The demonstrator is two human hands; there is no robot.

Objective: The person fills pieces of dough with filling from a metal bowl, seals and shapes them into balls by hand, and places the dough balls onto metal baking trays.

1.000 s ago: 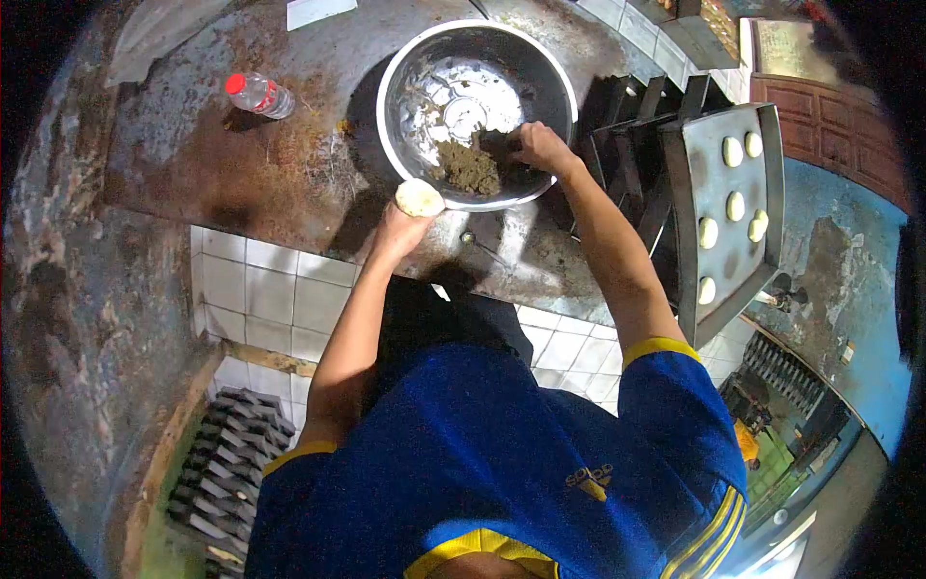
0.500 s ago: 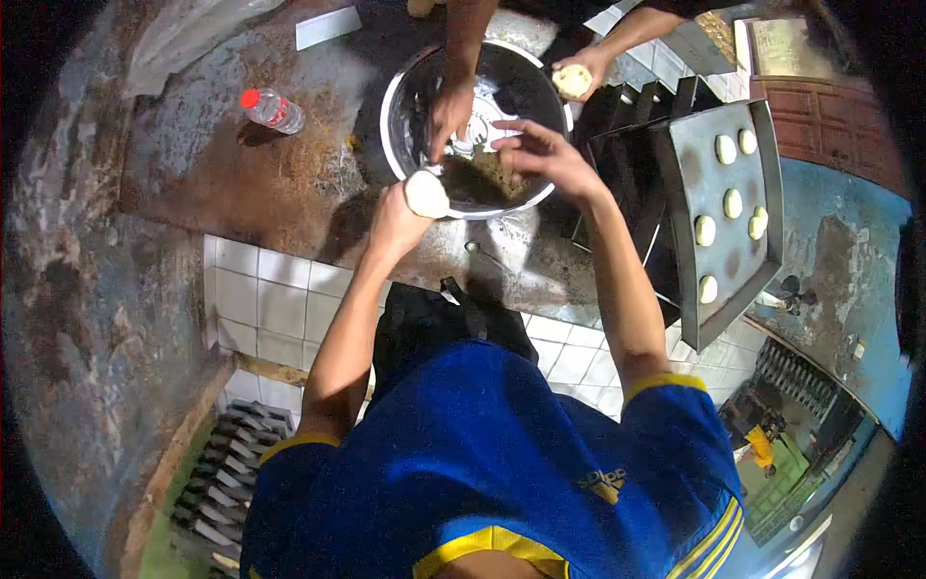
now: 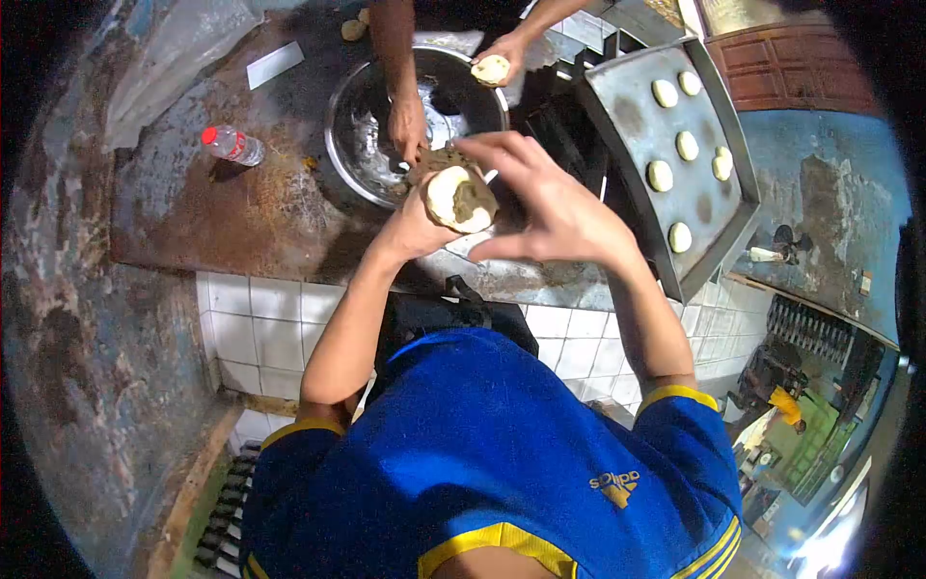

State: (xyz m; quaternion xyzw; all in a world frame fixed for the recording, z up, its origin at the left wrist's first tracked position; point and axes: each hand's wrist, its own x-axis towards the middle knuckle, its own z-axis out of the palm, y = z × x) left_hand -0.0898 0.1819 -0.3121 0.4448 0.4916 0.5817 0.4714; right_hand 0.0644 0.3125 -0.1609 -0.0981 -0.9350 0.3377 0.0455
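Observation:
My left hand (image 3: pixel 410 230) is closed around a flattened round of pale dough (image 3: pixel 446 198), held above the table's front edge. A lump of dark, brownish-green filling (image 3: pixel 470 201) lies on the dough. My right hand (image 3: pixel 559 207) is just to the right, fingers spread and curved, with no object visible in its grip. A small pale glint shows by its fingertips, too small to name. Behind both hands stands a wide metal bowl (image 3: pixel 340 159) with dark filling inside, its front rim partly hidden.
A co-worker's hand (image 3: pixel 407 124) reaches into the bowl; the other (image 3: pixel 511 53) holds a dough round (image 3: pixel 491 68). At right, a metal tray (image 3: pixel 617 116) bears several dough balls. A red-capped bottle (image 3: pixel 233 145) and a pale flat piece (image 3: pixel 275 66) are on the table (image 3: pixel 193 227).
The dough in my left hand now carries dark filling. My right hand has moved from over the bowl back toward the dough. The view has shifted, moving the tray left in the picture.

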